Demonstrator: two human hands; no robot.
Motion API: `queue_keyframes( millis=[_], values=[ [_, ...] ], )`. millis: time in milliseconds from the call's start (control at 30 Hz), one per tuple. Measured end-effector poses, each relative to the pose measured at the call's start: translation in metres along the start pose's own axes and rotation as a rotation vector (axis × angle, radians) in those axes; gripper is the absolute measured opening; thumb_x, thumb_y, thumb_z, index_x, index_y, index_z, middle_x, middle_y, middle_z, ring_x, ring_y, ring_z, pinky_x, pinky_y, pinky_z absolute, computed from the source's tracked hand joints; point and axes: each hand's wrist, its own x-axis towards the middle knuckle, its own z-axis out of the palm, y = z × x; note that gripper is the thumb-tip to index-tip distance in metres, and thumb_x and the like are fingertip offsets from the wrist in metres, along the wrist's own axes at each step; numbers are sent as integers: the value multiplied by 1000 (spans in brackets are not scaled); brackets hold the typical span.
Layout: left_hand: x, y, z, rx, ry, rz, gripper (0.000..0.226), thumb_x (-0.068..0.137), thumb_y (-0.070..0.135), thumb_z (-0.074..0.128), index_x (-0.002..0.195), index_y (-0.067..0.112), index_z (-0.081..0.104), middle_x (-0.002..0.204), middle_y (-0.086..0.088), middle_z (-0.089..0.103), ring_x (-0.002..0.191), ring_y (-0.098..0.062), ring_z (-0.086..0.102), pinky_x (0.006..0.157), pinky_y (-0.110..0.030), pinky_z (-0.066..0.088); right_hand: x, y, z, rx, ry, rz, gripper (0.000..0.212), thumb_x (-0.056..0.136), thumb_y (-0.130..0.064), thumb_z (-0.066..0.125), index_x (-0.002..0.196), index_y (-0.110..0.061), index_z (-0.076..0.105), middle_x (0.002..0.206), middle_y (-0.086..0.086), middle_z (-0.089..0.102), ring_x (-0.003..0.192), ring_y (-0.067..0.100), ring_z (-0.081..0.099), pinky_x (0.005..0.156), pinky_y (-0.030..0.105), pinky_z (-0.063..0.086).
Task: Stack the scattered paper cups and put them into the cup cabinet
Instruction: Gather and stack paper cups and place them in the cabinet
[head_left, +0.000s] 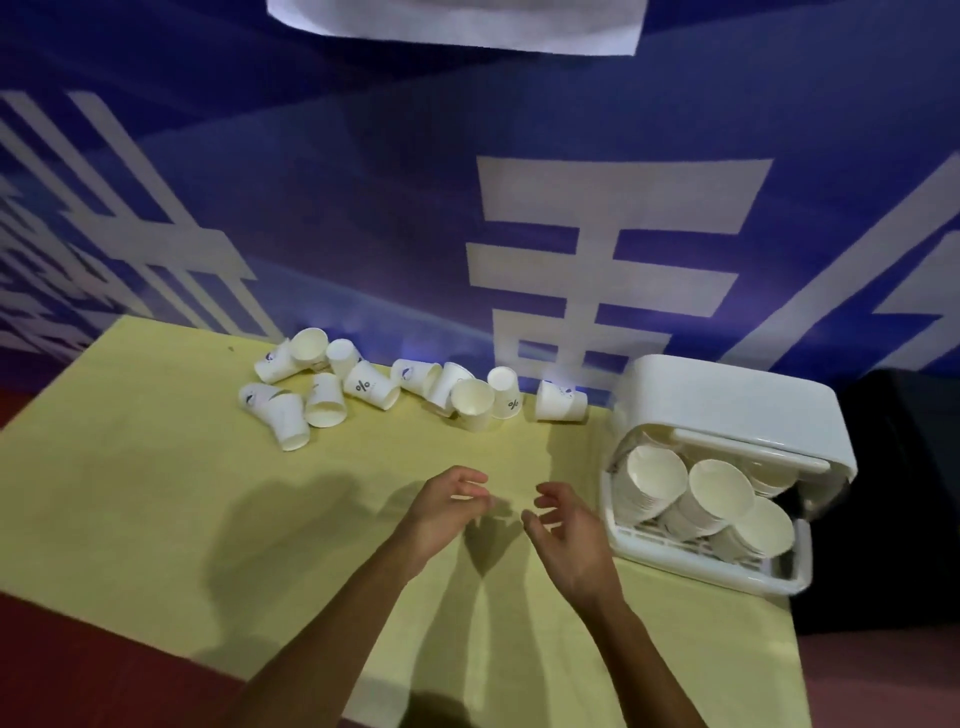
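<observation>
While white paper cups (368, 387) are lying strewn crosswise at eleven o'clock, my nearer left hand (447, 506) and right hand (566, 530) are hovering empty, loosely spread.

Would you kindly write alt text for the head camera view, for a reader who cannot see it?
The left hand and right hand hover empty, loosely curled, over a yellow table. White paper cups lie scattered along its far edge; at right, an open white cup cabinet holds stacked cups.
</observation>
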Motion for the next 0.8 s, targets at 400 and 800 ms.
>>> queue_keyframes(
  millis=[400,800],
  values=[
    [65,-71,-218,-184,230,-127,26,85,20,75,109,16,65,102,1,69,85,-9,62,71,-26,46,81,-111,172,-154,-171,6,41,91,-34,72,126,-19,58,111,-5,68,90,14,68,84,38,56],
    [146,-128,-306,-282,523,-288,52,78,34,83,109,14,46,103,-6,60,86,-22,58,82,-41,50,184,-157,316,-208,-128,105,70,88,-43,75,138,-3,47,136,16,54,127,33,51,105,41,42]
  ],
)
